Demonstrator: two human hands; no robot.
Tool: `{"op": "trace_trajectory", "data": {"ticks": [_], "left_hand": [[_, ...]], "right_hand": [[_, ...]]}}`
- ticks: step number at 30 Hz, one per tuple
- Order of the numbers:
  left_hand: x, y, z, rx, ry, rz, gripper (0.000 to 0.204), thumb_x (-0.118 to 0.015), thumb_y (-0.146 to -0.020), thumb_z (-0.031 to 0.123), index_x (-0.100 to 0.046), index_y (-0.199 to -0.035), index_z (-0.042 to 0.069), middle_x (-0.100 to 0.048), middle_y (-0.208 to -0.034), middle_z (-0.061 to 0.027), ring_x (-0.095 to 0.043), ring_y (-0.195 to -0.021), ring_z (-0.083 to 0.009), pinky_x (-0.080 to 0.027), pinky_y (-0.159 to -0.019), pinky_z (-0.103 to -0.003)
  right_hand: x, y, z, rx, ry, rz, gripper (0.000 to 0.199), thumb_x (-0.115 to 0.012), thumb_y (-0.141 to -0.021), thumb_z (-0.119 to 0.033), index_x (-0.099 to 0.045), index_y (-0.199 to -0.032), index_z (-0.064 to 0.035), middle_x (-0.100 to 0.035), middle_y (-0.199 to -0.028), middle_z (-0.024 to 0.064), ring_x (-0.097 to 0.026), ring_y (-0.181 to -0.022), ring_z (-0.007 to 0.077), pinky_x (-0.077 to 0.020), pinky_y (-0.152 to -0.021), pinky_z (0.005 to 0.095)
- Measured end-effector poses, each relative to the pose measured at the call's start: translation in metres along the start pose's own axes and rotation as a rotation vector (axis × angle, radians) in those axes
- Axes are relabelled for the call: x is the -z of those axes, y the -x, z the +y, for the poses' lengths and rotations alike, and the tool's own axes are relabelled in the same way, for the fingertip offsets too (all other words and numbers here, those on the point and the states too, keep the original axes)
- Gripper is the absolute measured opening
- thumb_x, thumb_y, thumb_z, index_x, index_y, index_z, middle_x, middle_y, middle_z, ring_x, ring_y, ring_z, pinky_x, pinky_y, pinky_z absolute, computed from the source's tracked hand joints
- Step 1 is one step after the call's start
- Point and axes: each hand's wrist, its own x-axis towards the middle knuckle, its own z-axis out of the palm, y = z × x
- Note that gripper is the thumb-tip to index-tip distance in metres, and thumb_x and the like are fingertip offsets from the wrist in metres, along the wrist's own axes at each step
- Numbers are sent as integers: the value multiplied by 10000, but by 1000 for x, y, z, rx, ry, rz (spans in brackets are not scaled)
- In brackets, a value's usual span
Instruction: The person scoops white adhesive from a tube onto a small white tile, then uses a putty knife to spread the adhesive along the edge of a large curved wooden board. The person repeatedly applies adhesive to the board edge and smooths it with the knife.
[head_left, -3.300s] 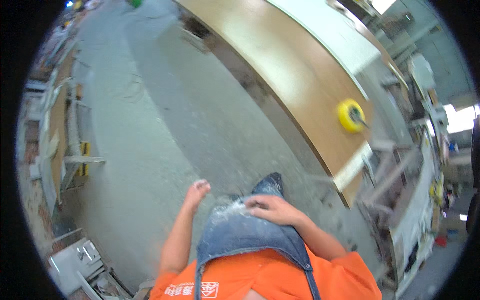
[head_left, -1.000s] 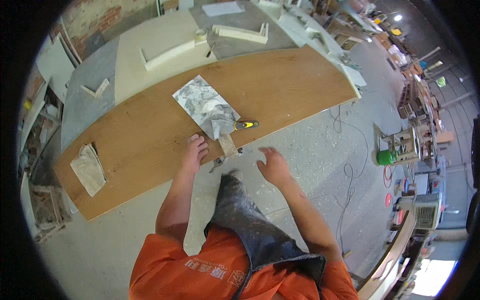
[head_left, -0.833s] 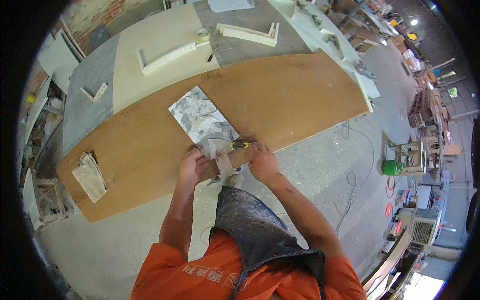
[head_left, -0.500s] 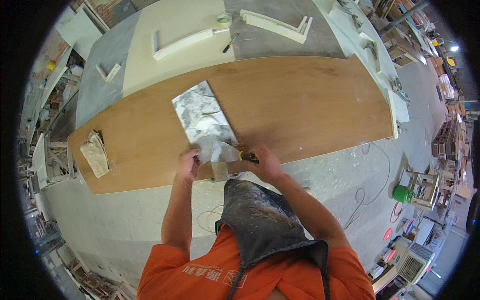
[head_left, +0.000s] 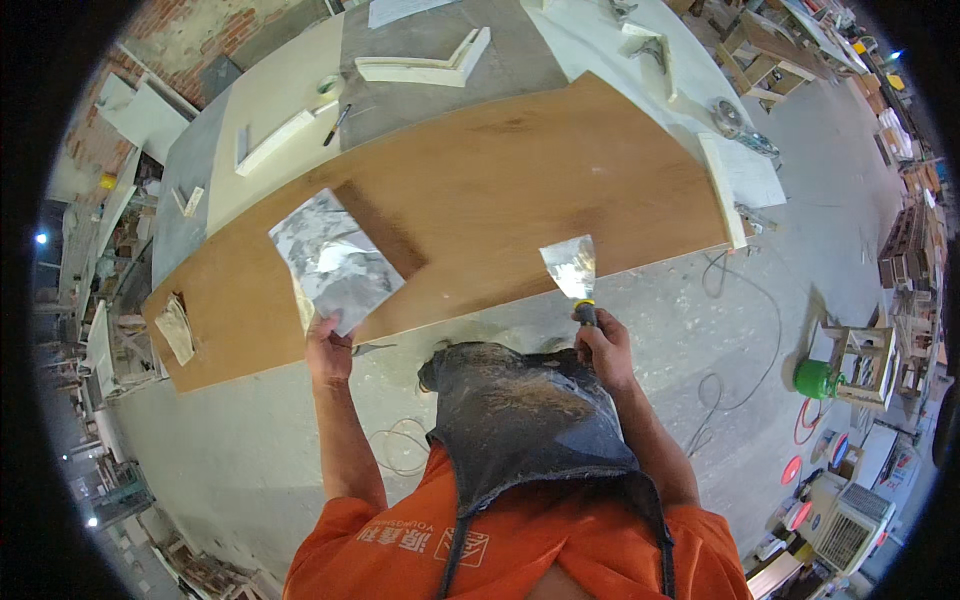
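Observation:
My left hand (head_left: 329, 349) grips the near corner of a thin rectangular sheet (head_left: 335, 262), its silvery face smeared with white and grey. The sheet is held over the brown wood-grain board (head_left: 490, 205) and throws a shadow on it. In my right hand (head_left: 604, 347) is a putty knife (head_left: 572, 272), held by its dark and yellow handle with the wide metal blade pointing away from me. The blade stands apart from the sheet, near the board's front edge. A folded beige cloth (head_left: 176, 328) lies on the board's left end.
Behind the board, the table carries white angled pieces (head_left: 430, 68), a tape roll (head_left: 327, 86) and a black pen-like tool (head_left: 338, 124). A power tool (head_left: 740, 125) sits at the right. On the floor are a cable (head_left: 745, 400), a green container (head_left: 815, 378) and a wooden stand (head_left: 862, 365).
The putty knife has moved right, away from the sheet. My left hand has shifted left and turned the sheet. The view has swung to the right.

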Motion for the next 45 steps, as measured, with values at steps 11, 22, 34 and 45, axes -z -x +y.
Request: {"op": "trace_trajectory", "data": {"ticks": [11,22,34,45], "left_hand": [[-183,44,-185,330,-12,-354,379,-642,-854,48,-669,-1232,57,-718,-1084,-34,-675,-971,-159,-522,-851,-291],[-248,37,-213,433,-336,-314,418,-594,-874,41,-635,-1290,38,-680,-1174,-51,-648,-1010,-157,-519,-862,-299],[-261,56,-170,-283,-1463,98,525,-584,-976,278,-477,-1419,17,-533,-1415,-212,-470,-1352,-393,-394,-1108,-469],[49,91,-292,411,-1608,736,653,-619,-939,351,-459,-1477,18,-479,-1478,-269,-439,-1384,-392,-315,-1157,-487]], "right_hand": [[146,-54,-43,72,280,134,260,-715,-855,-134,-579,-1037,-7,-582,-711,33,-531,-533,93,-438,-478,257],[199,-129,-90,196,901,137,302,-733,-819,-234,-675,-1022,-18,-662,-805,126,-636,-720,234,-517,-675,384],[158,-232,-126,629,1324,-220,419,-710,-862,-196,-630,-1259,-91,-686,-1068,214,-649,-1009,411,-516,-891,476],[273,-179,-107,257,1171,-36,337,-732,-874,-159,-660,-1166,-8,-678,-1154,165,-648,-1083,286,-543,-895,402]]}}
